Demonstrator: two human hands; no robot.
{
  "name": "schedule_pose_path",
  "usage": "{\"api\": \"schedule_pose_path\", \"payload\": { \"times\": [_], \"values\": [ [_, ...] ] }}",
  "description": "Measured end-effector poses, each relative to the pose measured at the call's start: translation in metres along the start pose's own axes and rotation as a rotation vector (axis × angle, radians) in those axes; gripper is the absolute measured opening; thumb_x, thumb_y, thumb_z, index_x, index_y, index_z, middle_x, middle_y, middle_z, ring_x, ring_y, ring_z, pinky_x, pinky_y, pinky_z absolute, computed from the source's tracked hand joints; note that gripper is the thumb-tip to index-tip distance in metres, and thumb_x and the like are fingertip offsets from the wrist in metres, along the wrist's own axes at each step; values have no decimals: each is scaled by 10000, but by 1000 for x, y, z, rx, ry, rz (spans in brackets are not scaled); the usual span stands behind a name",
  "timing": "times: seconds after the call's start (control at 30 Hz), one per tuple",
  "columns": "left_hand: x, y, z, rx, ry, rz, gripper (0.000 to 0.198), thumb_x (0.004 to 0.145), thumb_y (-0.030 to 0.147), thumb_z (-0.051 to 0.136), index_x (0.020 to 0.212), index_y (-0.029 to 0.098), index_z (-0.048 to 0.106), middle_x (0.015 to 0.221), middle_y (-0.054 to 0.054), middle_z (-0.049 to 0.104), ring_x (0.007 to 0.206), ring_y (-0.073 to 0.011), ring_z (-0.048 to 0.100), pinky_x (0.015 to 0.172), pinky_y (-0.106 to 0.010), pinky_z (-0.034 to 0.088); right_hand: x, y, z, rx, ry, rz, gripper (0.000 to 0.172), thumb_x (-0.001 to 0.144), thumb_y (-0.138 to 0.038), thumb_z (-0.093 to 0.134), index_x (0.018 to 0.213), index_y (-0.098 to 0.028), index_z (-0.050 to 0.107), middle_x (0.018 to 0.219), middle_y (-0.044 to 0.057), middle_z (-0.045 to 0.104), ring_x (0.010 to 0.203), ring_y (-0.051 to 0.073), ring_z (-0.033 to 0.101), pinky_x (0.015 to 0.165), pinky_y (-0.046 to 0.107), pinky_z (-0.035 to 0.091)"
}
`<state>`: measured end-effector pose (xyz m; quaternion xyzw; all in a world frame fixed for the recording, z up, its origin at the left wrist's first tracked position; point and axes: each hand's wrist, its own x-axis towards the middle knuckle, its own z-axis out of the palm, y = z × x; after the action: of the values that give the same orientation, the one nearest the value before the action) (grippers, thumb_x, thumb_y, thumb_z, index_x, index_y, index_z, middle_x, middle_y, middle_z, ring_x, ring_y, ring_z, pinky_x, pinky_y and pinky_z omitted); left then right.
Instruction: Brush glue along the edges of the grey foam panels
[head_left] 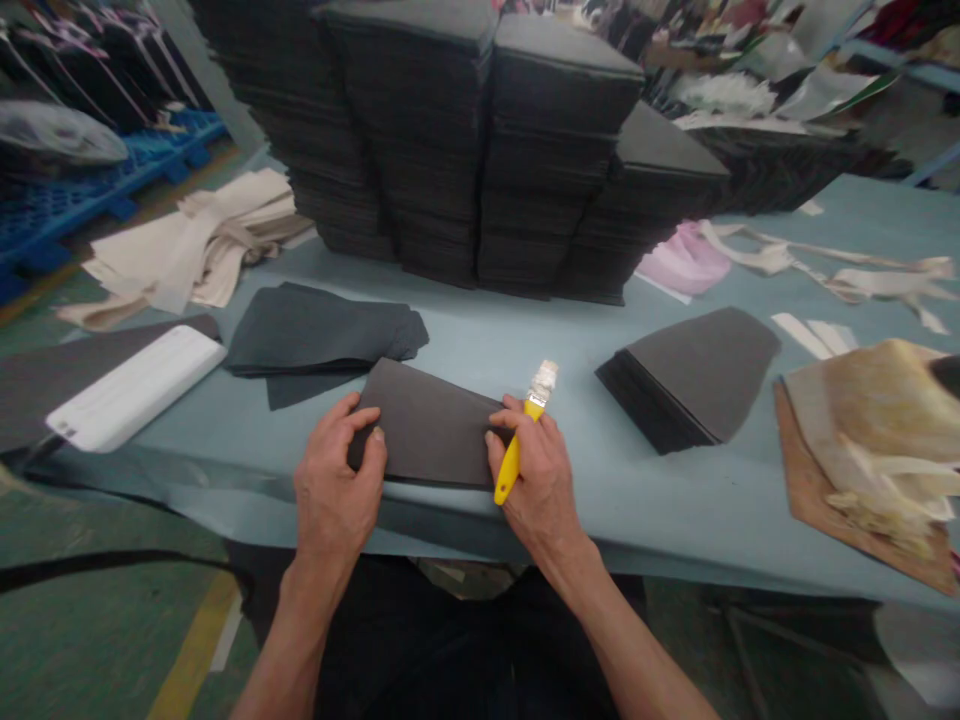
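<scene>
A dark grey sheet (427, 425), perhaps foam or felt, lies flat on the pale blue table cover (540, 350) in front of me. My left hand (337, 470) grips its near left edge with curled fingers. My right hand (536, 480) closes around a yellow-handled brush (516, 450), whose pale bristles point up and away. That hand's fingertips rest on the sheet's right end. A shorter stack of dark sheets (686, 380) sits to the right of my hands.
Tall stacks of dark sheets (480, 150) rise along the table's far side. To the left lie folded dark pieces (322, 335), a white rectangular block (135, 385) and beige fabric (187, 245). A brown board with beige scraps (862, 450) sits at the right.
</scene>
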<state>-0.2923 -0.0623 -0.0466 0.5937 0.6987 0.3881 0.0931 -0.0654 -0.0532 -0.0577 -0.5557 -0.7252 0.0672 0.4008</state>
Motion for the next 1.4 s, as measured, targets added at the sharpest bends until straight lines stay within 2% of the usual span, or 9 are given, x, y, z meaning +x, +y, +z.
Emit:
{"api": "schedule_pose_path", "payload": {
  "times": [0.5, 0.7, 0.83, 0.93, 1.0, 1.1, 1.23, 1.4],
  "values": [
    [0, -1, -3, -51, -25, -24, 333, 992, 421, 572, 1176, 228, 770, 1461, -120, 708, 1368, -297, 666, 1214, -511, 529, 0, 0, -3, -9, -5, -19, 122, 1038, -225, 599, 1144, -209, 660, 1334, 187, 762, 1209, 334, 713, 993, 545, 594],
    [4, -7, -13, -98, 11, -38, 353, 1022, 463, 558, 1195, 228, 756, 1457, -111, 712, 1309, -268, 705, 1137, -452, 585, -3, 1, -6, -3, 74, -57, 145, 1041, -257, 619, 1179, -214, 634, 1396, 207, 739, 1227, 315, 725, 983, 543, 602],
    [25, -16, -30, -29, 120, -12, 323, 1007, 435, 608, 1226, 225, 720, 1457, -123, 702, 1343, -276, 675, 1163, -487, 556, -2, 1, -6, -5, 123, -74, 146, 1040, -258, 624, 1181, -223, 615, 1368, 204, 753, 1260, 318, 742, 963, 537, 615],
    [51, -21, -36, 109, 182, 120, 285, 1008, 406, 617, 1202, 224, 719, 1401, -124, 729, 1357, -287, 653, 1205, -514, 502, -2, 1, -6, -22, 137, -83, 135, 1041, -264, 622, 1169, -220, 612, 1347, 213, 761, 1255, 329, 756, 957, 548, 623],
    [69, -26, -34, 178, 147, 213, 307, 1009, 404, 596, 1213, 208, 716, 1407, -145, 721, 1364, -308, 640, 1206, -532, 485, -1, 1, -6, -31, 133, -76, 137, 1044, -274, 619, 1166, -212, 612, 1350, 226, 758, 1237, 334, 766, 950, 555, 629],
    [92, -35, -24, 234, 30, 280, 345, 972, 392, 585, 1209, 184, 727, 1432, -175, 701, 1371, -355, 621, 1206, -568, 468, -1, 1, -7, -33, 132, -61, 144, 1047, -286, 618, 1166, -206, 613, 1344, 234, 760, 1217, 342, 776, 929, 558, 636],
    [111, -45, -13, 246, -64, 275, 316, 924, 337, 556, 1123, 197, 758, 1333, -151, 760, 1278, -366, 671, 1139, -546, 512, -2, 2, -7, -23, 131, -29, 146, 1040, -291, 629, 1163, -212, 618, 1347, 222, 760, 1223, 338, 773, 927, 542, 640],
    [123, -50, -14, 275, -62, 211, 372, 989, 384, 461, 1136, 209, 755, 1217, -133, 798, 1192, -351, 704, 1085, -512, 536, -3, 2, -6, -25, 129, -28, 150, 1034, -281, 641, 1162, -205, 625, 1352, 224, 756, 1221, 328, 770, 950, 532, 637]
  ]
}}
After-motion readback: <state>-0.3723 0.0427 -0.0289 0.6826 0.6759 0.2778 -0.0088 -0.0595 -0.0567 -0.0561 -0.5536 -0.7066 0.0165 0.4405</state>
